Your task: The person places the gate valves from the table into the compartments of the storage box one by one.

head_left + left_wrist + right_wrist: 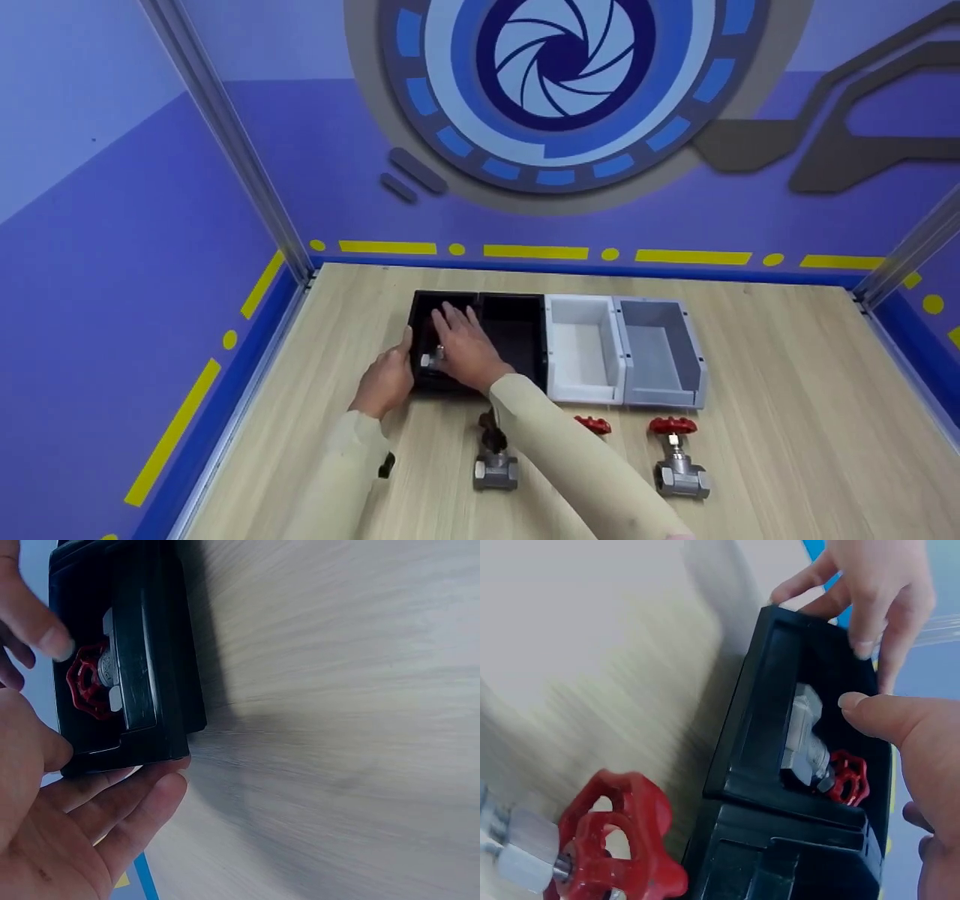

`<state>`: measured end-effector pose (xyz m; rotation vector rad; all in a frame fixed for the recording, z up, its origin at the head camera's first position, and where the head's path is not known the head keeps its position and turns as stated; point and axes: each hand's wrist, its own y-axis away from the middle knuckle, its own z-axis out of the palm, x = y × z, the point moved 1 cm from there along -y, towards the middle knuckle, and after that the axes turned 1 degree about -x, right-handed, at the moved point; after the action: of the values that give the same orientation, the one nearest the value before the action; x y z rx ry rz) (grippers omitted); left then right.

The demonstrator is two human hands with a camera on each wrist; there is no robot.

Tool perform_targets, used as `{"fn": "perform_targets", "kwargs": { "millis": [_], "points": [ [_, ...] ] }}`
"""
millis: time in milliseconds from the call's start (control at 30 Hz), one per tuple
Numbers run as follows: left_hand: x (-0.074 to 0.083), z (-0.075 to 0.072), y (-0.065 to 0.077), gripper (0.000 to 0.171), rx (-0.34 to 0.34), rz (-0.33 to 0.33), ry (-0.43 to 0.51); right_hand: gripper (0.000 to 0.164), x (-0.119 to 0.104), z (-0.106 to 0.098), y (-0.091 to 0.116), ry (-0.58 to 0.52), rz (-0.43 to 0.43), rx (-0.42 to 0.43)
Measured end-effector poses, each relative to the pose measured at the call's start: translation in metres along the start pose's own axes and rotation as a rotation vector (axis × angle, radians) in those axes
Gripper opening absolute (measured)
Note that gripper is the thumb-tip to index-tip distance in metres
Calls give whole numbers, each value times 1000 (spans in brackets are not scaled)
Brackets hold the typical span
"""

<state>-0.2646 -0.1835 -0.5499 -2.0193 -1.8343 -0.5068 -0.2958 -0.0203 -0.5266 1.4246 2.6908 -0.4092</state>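
Metal valve [801,736] in the leftmost black bin [756,705] — probably heavy, rigid, best held by its body; right hand [466,351] loosely spread above, holding nothing — left hand [385,381] pinches the bin's side

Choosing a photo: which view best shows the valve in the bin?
Right wrist: the valve shows its metal body and red wheel. Left wrist shows the wheel, but the black bin hides most metal; in the head view, the right hand partly covers it.
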Motion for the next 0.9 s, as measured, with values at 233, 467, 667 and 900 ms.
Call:
{"fn": "perform_targets", "kwargs": {
  "millis": [233,467,667,900],
  "points": [
    [-1,-1,4,53,16,29,-4,83,1,-6,9,-11,23,5],
    [-2,0,4,53,32,29,26,84,2,-11,16,-60,23,7],
    [-2,1,3,53,38,13,40,85,2,-14,22,-80,29,12],
    [-3,4,5,56,18,3,6,85,2,-17,31,-104,50,-17]
  ]
}}
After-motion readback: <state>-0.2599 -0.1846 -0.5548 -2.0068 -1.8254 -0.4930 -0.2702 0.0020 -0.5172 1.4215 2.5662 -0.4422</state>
